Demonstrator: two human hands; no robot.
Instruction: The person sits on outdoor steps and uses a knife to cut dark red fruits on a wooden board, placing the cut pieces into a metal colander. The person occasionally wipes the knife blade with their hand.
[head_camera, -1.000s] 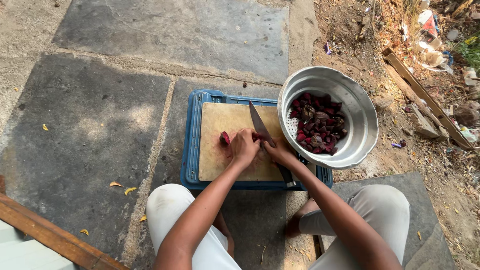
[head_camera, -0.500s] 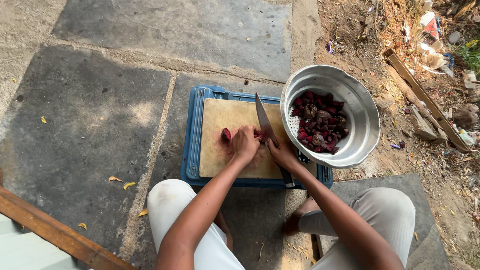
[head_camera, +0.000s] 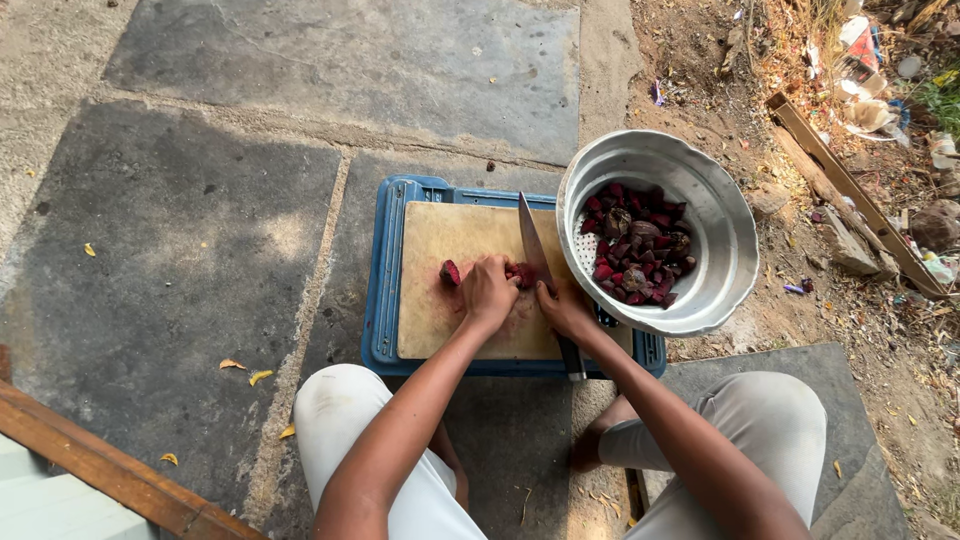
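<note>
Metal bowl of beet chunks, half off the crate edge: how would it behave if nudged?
The metal bowl probably tips easily: it sits tilted, partly on the blue crate. Thin-looking walls suggest it is light, so it likely slides. The beet chunks would probably shift downhill.

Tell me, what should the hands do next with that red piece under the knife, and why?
Probably press the knife down through the red piece. The left hand pins that piece on the cutting board, and the right hand holds the blade just above it. A cut-off chunk lies beside the hand, and the metal bowl already holds many cut pieces.
</note>
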